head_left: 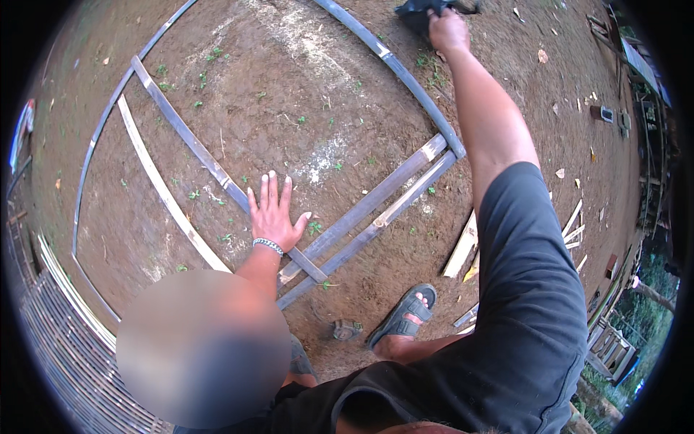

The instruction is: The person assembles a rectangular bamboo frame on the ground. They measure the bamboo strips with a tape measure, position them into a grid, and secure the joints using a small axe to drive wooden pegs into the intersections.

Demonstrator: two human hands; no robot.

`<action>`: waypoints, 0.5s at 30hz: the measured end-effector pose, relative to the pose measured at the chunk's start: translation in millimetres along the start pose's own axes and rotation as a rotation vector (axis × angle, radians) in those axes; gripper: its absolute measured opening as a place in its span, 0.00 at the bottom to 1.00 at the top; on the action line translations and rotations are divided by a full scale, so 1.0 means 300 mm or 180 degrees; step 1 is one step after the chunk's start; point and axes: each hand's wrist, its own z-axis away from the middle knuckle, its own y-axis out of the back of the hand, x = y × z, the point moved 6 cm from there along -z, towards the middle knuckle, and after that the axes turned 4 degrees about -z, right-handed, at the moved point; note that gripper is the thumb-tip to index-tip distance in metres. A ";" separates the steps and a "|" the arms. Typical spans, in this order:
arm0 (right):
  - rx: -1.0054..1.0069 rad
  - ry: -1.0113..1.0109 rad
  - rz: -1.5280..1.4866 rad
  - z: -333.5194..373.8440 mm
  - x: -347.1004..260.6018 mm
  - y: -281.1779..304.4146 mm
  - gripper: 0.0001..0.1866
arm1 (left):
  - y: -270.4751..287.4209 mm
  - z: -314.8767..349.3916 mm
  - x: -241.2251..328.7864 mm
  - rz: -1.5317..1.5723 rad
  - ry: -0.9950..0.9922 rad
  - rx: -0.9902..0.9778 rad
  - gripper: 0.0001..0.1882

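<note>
My left hand (273, 213), with a chain bracelet at the wrist, is spread flat with its fingers apart. It is over a long bamboo slat (186, 137) that slants across the ground, and I cannot tell how firmly it presses. Two more bamboo slats (361, 195) run close together just to its right, overlapped by the slat's near end. Stretched far out to the upper right, my right hand (450, 32) is closed on a limp black cloth-like thing (416, 16). The fingers there are partly hidden, and the black thing's exact kind does not show.
A bent bamboo strip (394, 61) bounds the far right side of the slats, another (90, 148) the left. A pale strip (163, 188) lies inside. My sandalled foot (405, 318) stands near a small stump-like object (348, 330). Split bamboo (463, 246) lies rightward; a slatted bamboo surface (72, 347) is at lower left.
</note>
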 end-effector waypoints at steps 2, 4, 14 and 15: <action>0.0546 0.0419 0.0167 -0.075 0.022 0.075 0.24 | 0.004 -0.005 0.002 0.0008 -0.0007 0.0010 0.50; 0.0491 0.0582 -0.1059 -0.035 -0.058 0.170 0.17 | 0.010 0.012 -0.023 -0.0040 0.0034 0.0034 0.49; -0.0824 0.0792 -0.0744 0.438 -0.335 0.276 0.20 | 0.003 0.016 -0.027 -0.0056 0.0022 0.0121 0.49; -0.0858 0.1106 -0.0853 0.509 -0.345 0.210 0.24 | 0.000 0.004 -0.010 -0.0020 -0.0010 0.0153 0.49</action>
